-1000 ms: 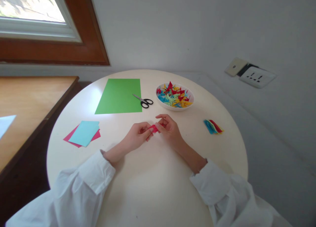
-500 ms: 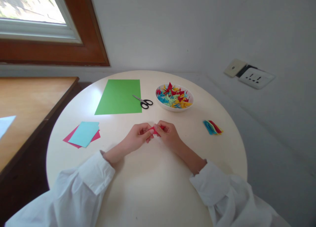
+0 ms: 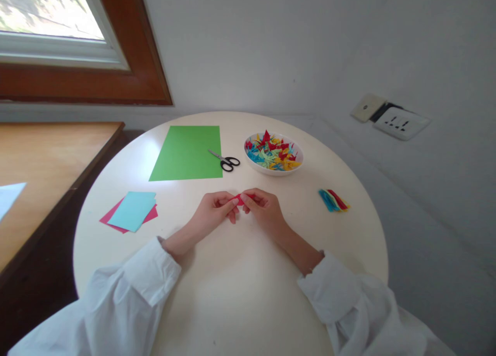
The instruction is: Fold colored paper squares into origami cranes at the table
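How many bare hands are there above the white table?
2: the bare left hand and the bare right hand, side by side, both pinching the small folded red paper. No other hand shows.

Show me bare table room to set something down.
Bare: the near tabletop between the left sleeve and right sleeve; also the patch between the bowl, right hand and coloured strips. Crowded: where scissors overlap the green sheet beside the bowl.

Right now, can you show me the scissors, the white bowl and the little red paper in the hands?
Scissors (image 3: 223, 159): head view, where the blades meet the handles.
White bowl (image 3: 271, 172): head view, its near outer wall.
Red paper (image 3: 240, 201): head view, the uncovered middle bit.
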### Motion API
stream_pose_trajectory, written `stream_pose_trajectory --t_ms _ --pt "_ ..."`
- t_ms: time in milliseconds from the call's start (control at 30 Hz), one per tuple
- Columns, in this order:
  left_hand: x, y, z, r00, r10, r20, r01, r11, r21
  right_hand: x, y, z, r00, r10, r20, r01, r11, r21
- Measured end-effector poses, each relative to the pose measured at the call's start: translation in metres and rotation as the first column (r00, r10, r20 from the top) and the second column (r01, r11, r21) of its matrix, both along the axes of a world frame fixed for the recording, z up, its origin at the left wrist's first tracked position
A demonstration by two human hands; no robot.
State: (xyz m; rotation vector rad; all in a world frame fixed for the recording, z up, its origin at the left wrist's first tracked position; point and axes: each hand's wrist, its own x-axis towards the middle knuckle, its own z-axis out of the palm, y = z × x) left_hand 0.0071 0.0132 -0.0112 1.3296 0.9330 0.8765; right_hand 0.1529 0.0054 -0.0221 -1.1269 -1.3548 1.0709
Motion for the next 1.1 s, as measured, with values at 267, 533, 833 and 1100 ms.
stream_pose_trajectory --t_ms 267,533,833,1100 --pt "-0.0016 0.0012 0.0001 0.928 0.099 0.360 0.006 0.960 -0.280 0.0015 0.0006 -0.0013 0.999 -0.023 -0.046 0.026 0.998 0.062" --pt "-0.0007 -0.0003 0.0050 0.924 0.160 0.347 -0.065 0.961 -0.270 0.0016 -0.0012 -0.0002 0.997 0.005 -0.072 0.001 0.997 0.082" --pt "-0.0006 -0.0004 0.0061 0.918 0.192 0.346 -0.114 0.966 -0.232 0.0027 0.0004 -0.0003 0.996 0.010 -0.085 -0.002 0.996 0.094" --pt "-0.0003 0.0005 0.0043 0.915 0.221 0.338 -0.141 0.959 -0.246 0.0031 -0.0006 -0.0024 0.991 0.068 -0.119 -0.058 0.995 0.086"
